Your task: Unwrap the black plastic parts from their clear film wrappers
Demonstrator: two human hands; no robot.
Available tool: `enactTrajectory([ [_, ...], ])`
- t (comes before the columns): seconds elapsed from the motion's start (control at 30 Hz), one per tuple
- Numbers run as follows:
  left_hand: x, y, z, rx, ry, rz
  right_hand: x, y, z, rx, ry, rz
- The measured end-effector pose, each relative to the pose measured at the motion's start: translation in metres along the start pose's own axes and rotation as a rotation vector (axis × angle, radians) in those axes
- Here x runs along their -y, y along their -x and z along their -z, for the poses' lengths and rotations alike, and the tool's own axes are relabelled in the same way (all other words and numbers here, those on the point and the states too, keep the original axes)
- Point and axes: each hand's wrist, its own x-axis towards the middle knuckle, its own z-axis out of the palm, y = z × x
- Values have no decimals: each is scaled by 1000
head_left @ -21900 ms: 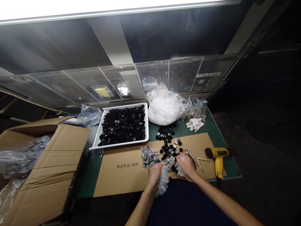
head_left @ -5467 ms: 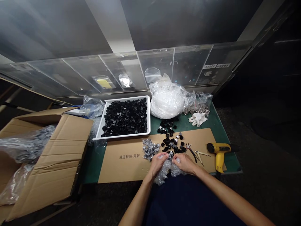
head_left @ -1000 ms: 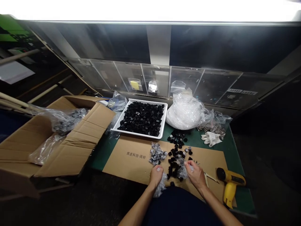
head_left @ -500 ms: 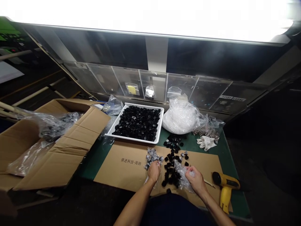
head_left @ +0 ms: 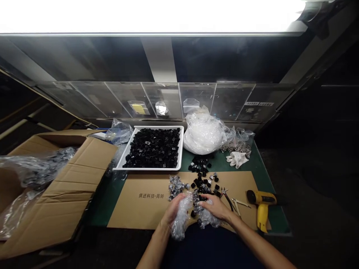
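My left hand [head_left: 173,210] is closed on a crumpled clear plastic bag [head_left: 181,221], which hangs over the near edge of the cardboard sheet [head_left: 134,213]. My right hand [head_left: 215,206] has its fingers curled on a second bunch of clear plastic [head_left: 206,218], beside the first; small greyish parts show at its fingertips. Just beyond my left hand lies a small heap of grey parts [head_left: 175,185]. Loose black plastic parts [head_left: 202,183] are scattered in front of my right hand. Right of that hand lie pliers [head_left: 229,200], with their handles partly hidden by the forearm.
A white tray [head_left: 181,149] full of black parts stands at the back, beside a bulging white plastic bag [head_left: 204,134]. A white glove [head_left: 237,159] and a yellow heat gun [head_left: 262,209] lie to the right. A large open cardboard box [head_left: 81,179] stands at the left.
My left hand has come off the grey heap toward me and now grips crumpled plastic. My right hand has moved left, uncovering the pliers. The camera view has turned slightly right.
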Motion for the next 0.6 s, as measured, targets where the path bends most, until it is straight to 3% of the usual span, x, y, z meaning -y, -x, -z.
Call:
enactTrajectory([
  [0.1, 5, 1, -7, 15, 33, 94, 8, 2, 1, 87, -60, 68],
  [0.37, 17, -5, -5, 13, -115, 114, 9, 4, 1, 28, -178, 51],
  [0.6, 35, -29, 5, 81, -57, 107, -6, -1, -6, -190, 87, -88],
])
